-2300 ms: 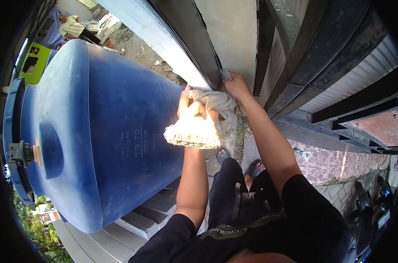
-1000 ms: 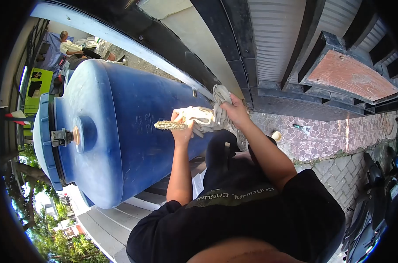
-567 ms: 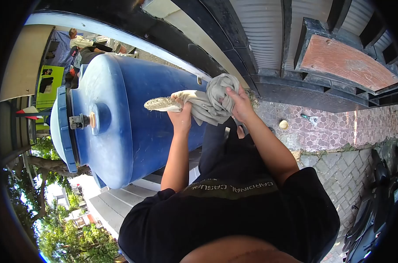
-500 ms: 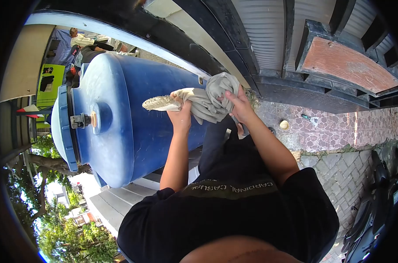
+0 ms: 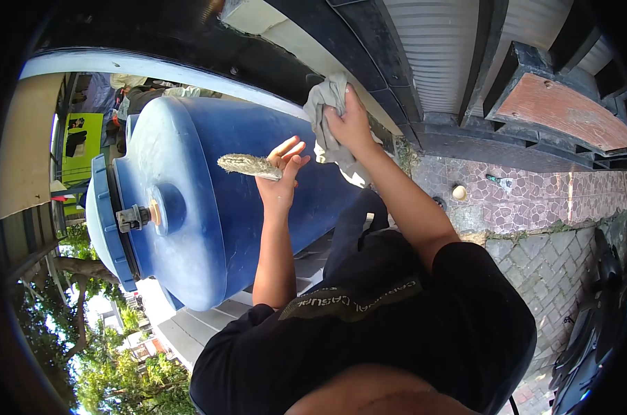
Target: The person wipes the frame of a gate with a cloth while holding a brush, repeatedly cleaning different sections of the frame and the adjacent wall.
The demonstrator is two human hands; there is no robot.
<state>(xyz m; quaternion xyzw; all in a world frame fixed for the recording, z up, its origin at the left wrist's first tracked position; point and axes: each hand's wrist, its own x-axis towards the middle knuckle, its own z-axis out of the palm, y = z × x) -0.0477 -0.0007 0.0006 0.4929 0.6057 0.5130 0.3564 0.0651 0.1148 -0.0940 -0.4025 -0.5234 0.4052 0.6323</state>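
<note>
My left hand (image 5: 279, 181) holds one end of a long, flat, pale bristly brush (image 5: 248, 166), gripped near the thumb. Several of its fingers are raised and partly spread. A crumpled grey cloth (image 5: 325, 97) is bunched in my right hand (image 5: 351, 128), its loose end hanging down toward my body. The two hands are apart, both in front of a large blue plastic tank (image 5: 258, 131) lying on its side in the view.
The tank has a screw lid (image 5: 106, 221) and a fitting (image 5: 134, 218). A dark metal structure with a reddish board (image 5: 562, 111) stands at upper right. Paving (image 5: 535, 270) and a parked motorcycle (image 5: 590, 332) lie at right. Trees (image 5: 120, 360) show at lower left.
The cloth, earlier wrapped between both hands, has come away from my left hand and moved up with my right hand. My left hand's fingers have loosened, still with the brush.
</note>
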